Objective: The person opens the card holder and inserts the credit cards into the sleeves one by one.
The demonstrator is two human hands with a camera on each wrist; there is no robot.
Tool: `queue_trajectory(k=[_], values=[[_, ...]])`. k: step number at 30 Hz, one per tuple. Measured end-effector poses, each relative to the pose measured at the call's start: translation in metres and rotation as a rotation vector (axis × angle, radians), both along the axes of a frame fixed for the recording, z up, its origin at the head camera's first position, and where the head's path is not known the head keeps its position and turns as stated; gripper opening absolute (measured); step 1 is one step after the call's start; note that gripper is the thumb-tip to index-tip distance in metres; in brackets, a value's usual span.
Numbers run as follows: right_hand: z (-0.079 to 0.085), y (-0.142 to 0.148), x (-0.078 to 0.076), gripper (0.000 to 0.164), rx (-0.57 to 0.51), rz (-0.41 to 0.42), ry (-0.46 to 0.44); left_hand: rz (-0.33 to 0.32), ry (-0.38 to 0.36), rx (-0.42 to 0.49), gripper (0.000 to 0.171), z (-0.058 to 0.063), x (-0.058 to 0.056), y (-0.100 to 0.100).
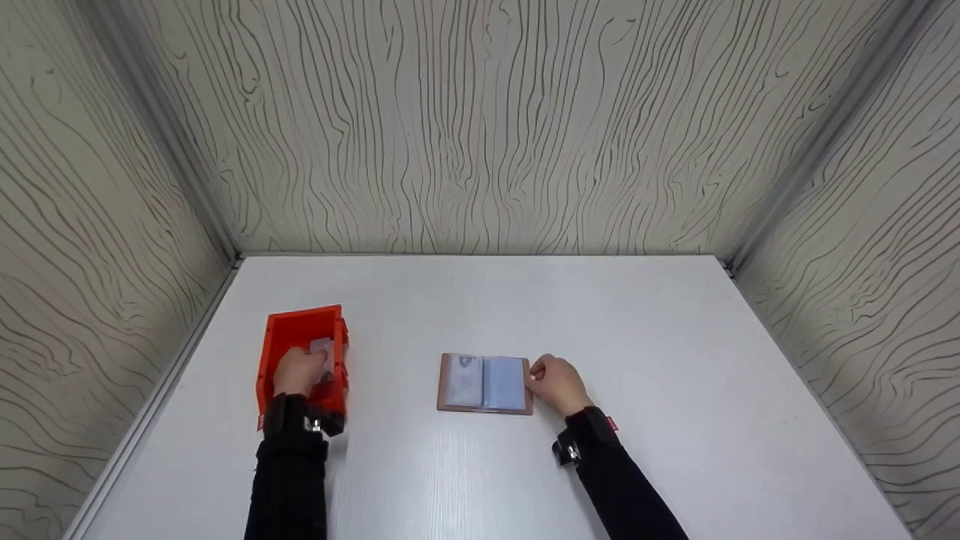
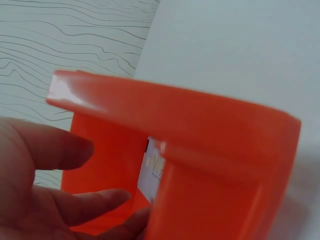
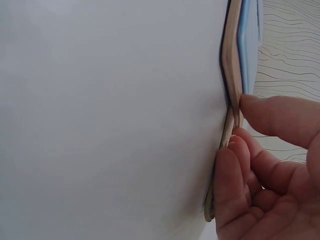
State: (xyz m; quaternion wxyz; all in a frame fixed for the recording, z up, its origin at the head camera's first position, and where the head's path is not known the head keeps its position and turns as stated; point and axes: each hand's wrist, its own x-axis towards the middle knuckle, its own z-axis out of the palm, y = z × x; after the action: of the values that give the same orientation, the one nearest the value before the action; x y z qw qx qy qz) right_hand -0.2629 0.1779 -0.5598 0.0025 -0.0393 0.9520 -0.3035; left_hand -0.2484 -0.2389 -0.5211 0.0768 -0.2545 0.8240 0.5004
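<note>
An open card holder (image 1: 443, 384) with a brown cover and clear sleeves lies on the white table, in the middle of the head view. My right hand (image 1: 557, 384) pinches its right edge. Seen from the right wrist, the thumb (image 3: 280, 117) and curled fingers meet at the brown edge, which bends slightly up. To the left, my left hand (image 1: 298, 371) reaches into an orange bin (image 1: 296, 327). Its fingers are spread and loosely bent in the left wrist view, close to a pale card (image 2: 151, 172) with lettering. The bin's wall hides part of that card and some fingertips.
The bin stands near the left side of the white table (image 1: 600, 315). Wood-grain panels (image 1: 480, 135) enclose the table at the back and both sides, with grey metal posts (image 1: 161, 120) at the corners.
</note>
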Motion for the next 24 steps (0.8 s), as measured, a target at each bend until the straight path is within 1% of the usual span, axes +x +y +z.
queue_trajectory(k=[5, 10, 13, 16, 20, 24], values=[[-0.0013, -0.0005, -0.0003, 0.017, 0.002, -0.010, -0.008, 0.014, -0.010, 0.004, 0.019, -0.0013, 0.0010, 0.0004], [-0.0007, -0.0008, -0.0001, 0.018, -0.009, -0.016, -0.020, 0.019, -0.016, 0.014, 0.018, -0.0021, 0.0013, 0.0004], [0.0001, -0.0008, 0.0005, 0.016, -0.014, -0.009, -0.008, 0.012, -0.003, 0.001, 0.018, -0.0024, 0.0012, 0.0000], [0.0005, -0.0007, 0.0013, 0.015, -0.022, 0.000, 0.007, 0.026, -0.004, 0.001, 0.016, -0.0025, 0.0008, -0.0002], [0.0001, -0.0004, 0.0009, 0.016, -0.029, 0.002, 0.010, 0.043, -0.019, 0.020, 0.014, -0.0030, 0.0004, -0.0005], [-0.0003, 0.0003, 0.0003, 0.016, -0.028, -0.002, 0.008, 0.049, -0.019, 0.040, 0.014, -0.0036, 0.0001, -0.0006]])
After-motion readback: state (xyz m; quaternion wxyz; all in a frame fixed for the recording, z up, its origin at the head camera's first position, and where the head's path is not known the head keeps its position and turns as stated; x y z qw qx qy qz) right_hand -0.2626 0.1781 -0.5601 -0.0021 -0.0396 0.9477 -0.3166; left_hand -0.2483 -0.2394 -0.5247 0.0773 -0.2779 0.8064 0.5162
